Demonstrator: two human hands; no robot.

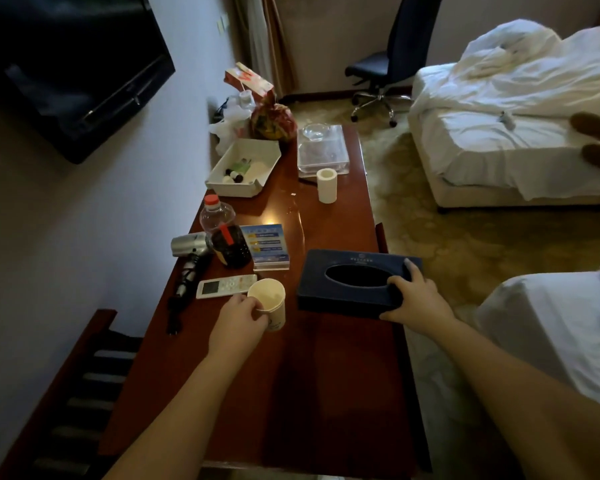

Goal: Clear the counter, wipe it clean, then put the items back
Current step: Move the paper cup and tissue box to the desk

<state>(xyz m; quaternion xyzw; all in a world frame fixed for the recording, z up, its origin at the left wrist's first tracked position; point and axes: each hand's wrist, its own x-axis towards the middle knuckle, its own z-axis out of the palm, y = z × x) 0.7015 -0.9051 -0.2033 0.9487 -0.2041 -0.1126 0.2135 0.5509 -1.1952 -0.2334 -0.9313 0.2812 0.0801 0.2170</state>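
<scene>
At the near end of the counter, two items are already in your hands; item one, the paper cup, upright, just this side of the white remote, with your left hand curled round its near-left wall, thumb and fingers at the rim; item two, the dark blue tissue box, lying flat with its long axis across the counter, oval slot upward, its right end close to the counter's right edge; your right hand grips that right end, thumb hooked at the lip of the slot and one fingertip showing over the far corner (the other fingers are hidden down the side, so how far they wrap cannot be told). The relation that matters: each item lies straight ahead of its own hand, cup left, box right, and neither arm crosses the other; the box's free length runs leftward from your grip toward the cup, so in my judgement it will swing if lifted by that end alone. Not yet cleared, farther back: hair dryer, bottle, card stand, white tray, paper roll.
</scene>
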